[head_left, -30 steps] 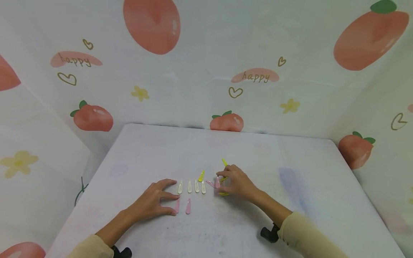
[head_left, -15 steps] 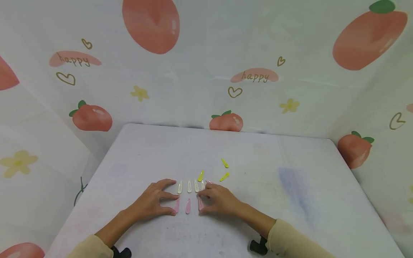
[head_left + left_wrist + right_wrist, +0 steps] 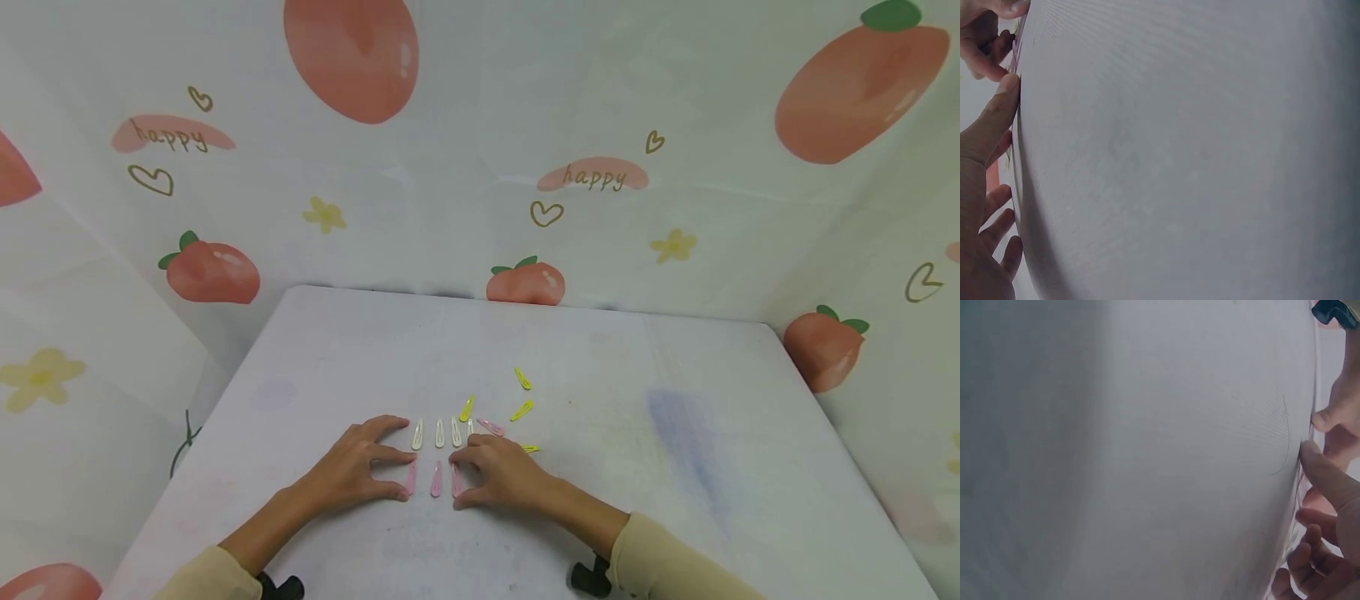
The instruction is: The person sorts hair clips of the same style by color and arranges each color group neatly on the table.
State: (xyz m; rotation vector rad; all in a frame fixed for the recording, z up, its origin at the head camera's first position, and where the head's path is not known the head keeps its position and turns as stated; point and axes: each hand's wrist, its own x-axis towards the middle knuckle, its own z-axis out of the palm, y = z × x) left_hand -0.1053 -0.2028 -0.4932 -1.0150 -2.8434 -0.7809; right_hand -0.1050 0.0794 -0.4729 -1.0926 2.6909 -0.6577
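Note:
Snap hair clips lie on the white table. In the head view my left hand has thumb and index finger at the two ends of a pink hair clip, the leftmost of its row. A second pink hair clip lies untouched between the hands. On its right, my right hand pinches another pink hair clip end to end, close over the table. Above this row stand several white hair clips side by side, the rightmost partly covered by my right hand. Both wrist views show mostly tabletop, with fingertips at its edge.
A slanted pink hair clip lies beyond my right hand. Several yellow hair clips are scattered behind it, one partly hidden by the hand. A fruit-print cloth hangs around the table.
My right hand has carried a pink hair clip from the loose clips leftward and toward me, to the right end of the pink row. My left hand has stayed in place.

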